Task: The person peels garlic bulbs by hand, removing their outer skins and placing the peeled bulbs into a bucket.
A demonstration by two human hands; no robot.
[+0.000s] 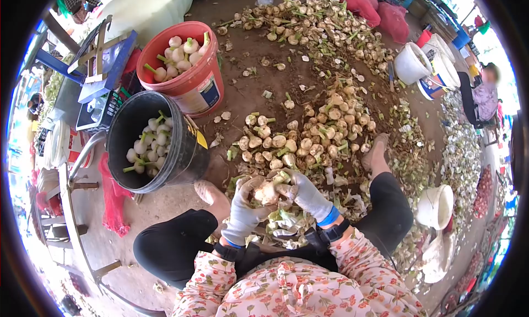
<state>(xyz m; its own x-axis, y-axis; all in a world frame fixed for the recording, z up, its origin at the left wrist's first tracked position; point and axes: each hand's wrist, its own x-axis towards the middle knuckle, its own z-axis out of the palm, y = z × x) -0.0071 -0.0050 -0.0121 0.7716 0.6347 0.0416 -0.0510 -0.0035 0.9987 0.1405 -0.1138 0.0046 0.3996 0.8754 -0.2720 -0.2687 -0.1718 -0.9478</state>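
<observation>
A pale brown bulb (266,192) with a short green stem is held between my two gloved hands, above my lap. My left hand (242,207) wraps round its left side, in a grey-white glove. On the other side, my right hand (308,194) has its fingers closed on the bulb near the stem. Just beyond lies a heap of unpeeled bulbs (330,127) on the dirt floor. Loose peelings (289,224) lie under my hands. White peeled bulbs (151,143) sit in a black bucket (193,151) at the left.
Behind the black bucket, a red bucket (206,91) holds more peeled bulbs. A larger pile (314,19) lies at the far side. White buckets (412,63) stand at the right, near a seated person (486,96). A white pail (435,207) is beside my right knee.
</observation>
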